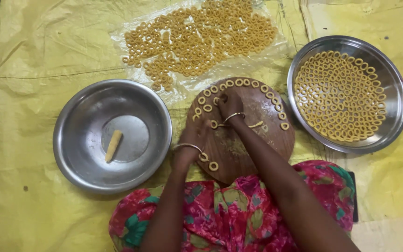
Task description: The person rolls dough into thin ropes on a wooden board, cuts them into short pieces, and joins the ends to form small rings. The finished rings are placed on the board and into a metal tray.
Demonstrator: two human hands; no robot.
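A round wooden board [262,140] lies in front of me with small dough rings [239,83] set along its far rim and two rings [209,161] near its front edge. My right hand [229,103] rests fingers down on the board's far left part, touching a ring there. My left hand [195,134] is at the board's left edge, fingers curled next to a ring; whether it holds dough I cannot tell. A short dough strip [256,124] lies on the board right of my right wrist.
A steel bowl [80,154] on the left holds one dough roll [113,145]. A steel plate [392,112] on the right is filled with rings. Many more rings [201,37] lie on clear plastic at the back. Yellow sheeting [29,70] covers the floor.
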